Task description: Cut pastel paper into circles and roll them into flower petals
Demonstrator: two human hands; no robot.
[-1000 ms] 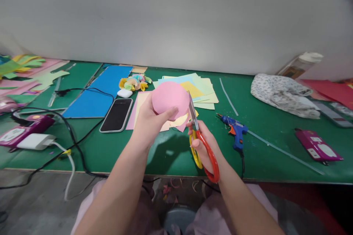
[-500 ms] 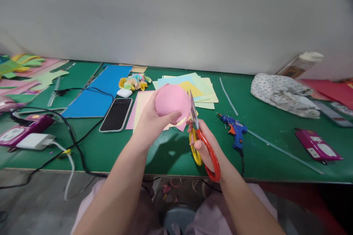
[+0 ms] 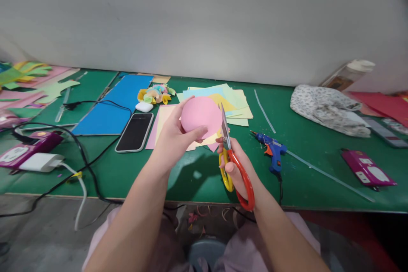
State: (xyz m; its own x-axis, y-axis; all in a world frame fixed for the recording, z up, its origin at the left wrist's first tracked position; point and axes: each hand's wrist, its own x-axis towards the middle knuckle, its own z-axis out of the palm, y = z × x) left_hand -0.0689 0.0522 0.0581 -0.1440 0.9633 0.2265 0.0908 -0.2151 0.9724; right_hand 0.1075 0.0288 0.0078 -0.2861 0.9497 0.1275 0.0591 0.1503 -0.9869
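My left hand [image 3: 174, 138] pinches a round piece of pink paper [image 3: 201, 114], thumb on its front face and fingers behind. In my right hand [image 3: 237, 161] is a pair of scissors [image 3: 225, 129] with one red and one yellow handle. Their blades point up and stand slightly apart, right beside the paper circle's right edge. Whether a blade touches the paper I cannot tell. Behind and below the circle lie sheets of coloured paper [image 3: 237, 100], partly hidden by it and by my left hand.
A phone [image 3: 135, 132], a white case [image 3: 144, 107], paper flowers [image 3: 157, 94] and a blue board [image 3: 111, 108] lie to the left. A blue glue gun [image 3: 270, 148] with a long glue stick is on the right, near a patterned cloth [image 3: 325, 108]. Black cables [image 3: 83, 153] cross the left side.
The pink circle and my left hand have shifted slightly to the right and turned a little. The scissors stay nearly where they were, blades still slightly apart.
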